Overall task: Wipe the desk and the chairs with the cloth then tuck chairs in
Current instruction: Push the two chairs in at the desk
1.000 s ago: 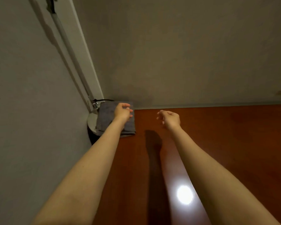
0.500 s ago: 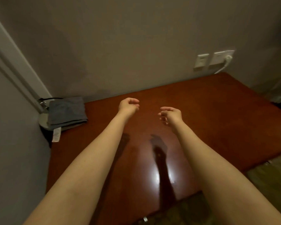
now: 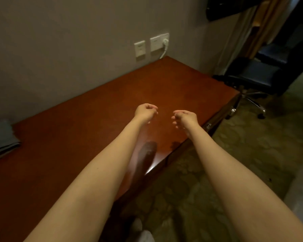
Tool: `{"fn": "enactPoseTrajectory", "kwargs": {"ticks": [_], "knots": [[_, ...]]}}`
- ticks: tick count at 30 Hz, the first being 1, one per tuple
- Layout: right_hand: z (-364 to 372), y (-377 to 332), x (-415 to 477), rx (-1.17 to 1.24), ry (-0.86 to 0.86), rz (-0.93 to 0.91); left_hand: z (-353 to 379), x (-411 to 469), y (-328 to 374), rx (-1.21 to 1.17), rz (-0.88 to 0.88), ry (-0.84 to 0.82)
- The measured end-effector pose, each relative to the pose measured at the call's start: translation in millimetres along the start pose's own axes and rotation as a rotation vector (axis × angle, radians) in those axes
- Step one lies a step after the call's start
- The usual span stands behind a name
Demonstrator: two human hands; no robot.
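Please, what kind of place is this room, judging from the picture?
Probably a hotel room, or perhaps a small office. A polished wooden desk stands against a plain wall, a black swivel chair sits on patterned carpet, and wall sockets are set just above the desk.

The scene is dim and warm-toned, lit from overhead, so the forearms cast dark shadows on the polished surface (image 3: pixel 94 123) near its front edge, beside a faint glossy sheen. The whole picture is soft and slightly smeared. The cloth (image 3: pixel 0 137) at the left border is blurred, the chair (image 3: pixel 252 77) is sunk in darkness, and straight lines are bowed by the wide lens.
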State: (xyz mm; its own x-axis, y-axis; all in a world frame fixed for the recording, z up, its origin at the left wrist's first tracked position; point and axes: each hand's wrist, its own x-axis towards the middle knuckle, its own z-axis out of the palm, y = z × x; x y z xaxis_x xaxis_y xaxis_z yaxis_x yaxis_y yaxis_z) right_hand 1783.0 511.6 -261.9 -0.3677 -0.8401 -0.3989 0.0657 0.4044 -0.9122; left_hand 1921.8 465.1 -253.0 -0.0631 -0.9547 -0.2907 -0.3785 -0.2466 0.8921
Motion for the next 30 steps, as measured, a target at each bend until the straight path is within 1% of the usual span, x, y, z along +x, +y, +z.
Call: {"fn": "enactPoseTrajectory", "kwargs": {"ticks": [6,14,19,23,30], "knots": [[-70,11,25,0.054,0.119,0.083,76,14,18,0.062,0.009,-0.147],[-160,-3,89,0.124,0.241,0.113,178,66,68,0.078,0.046,-0.256],[-207,-23,137,0.13,0.283,0.153,236,100,107,0.083,0.058,-0.338],[-244,-38,168,0.12,0.306,0.151,274,127,137,0.092,0.066,-0.356],[-313,-47,205,0.189,0.338,0.171,344,152,175,0.128,0.089,-0.417]]}}
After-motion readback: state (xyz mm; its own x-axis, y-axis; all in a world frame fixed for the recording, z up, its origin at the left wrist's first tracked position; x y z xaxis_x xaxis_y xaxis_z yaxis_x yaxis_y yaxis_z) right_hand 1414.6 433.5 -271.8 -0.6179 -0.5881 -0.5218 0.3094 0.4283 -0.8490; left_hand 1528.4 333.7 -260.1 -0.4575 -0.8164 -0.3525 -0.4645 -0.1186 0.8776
